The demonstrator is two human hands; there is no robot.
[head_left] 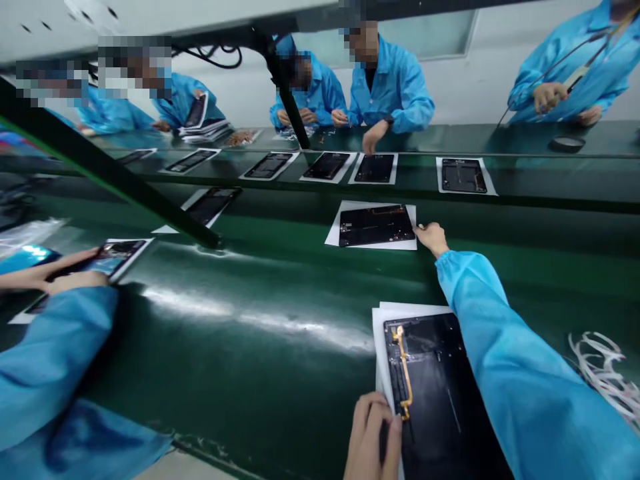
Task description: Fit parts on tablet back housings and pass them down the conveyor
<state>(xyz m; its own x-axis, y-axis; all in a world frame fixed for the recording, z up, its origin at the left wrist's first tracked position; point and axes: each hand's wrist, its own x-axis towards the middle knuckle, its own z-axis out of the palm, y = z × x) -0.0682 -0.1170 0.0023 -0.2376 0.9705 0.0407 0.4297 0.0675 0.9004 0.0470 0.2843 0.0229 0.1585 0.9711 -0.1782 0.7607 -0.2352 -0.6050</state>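
Observation:
My right hand (434, 239) reaches forward over the green belt, fingers pinched at the right edge of a black tablet housing (376, 227) lying on a white sheet (334, 233). Whether the fingertips grip the housing, the sheet or both is hard to see. Close to me, another tablet housing (435, 380) with an orange flex cable (406, 373) along its left side rests on stacked white sheets (379, 333). My left hand (373, 433) has its fingers curled at that housing's left edge. My right sleeve hides part of the housing.
A co-worker's hands (75, 277) handle a tablet at the left. Several tablet housings on sheets line the raised far belt (415, 170), with co-workers behind it. A dark green post (125, 180) slants across the left. White strips (605, 373) lie at the right.

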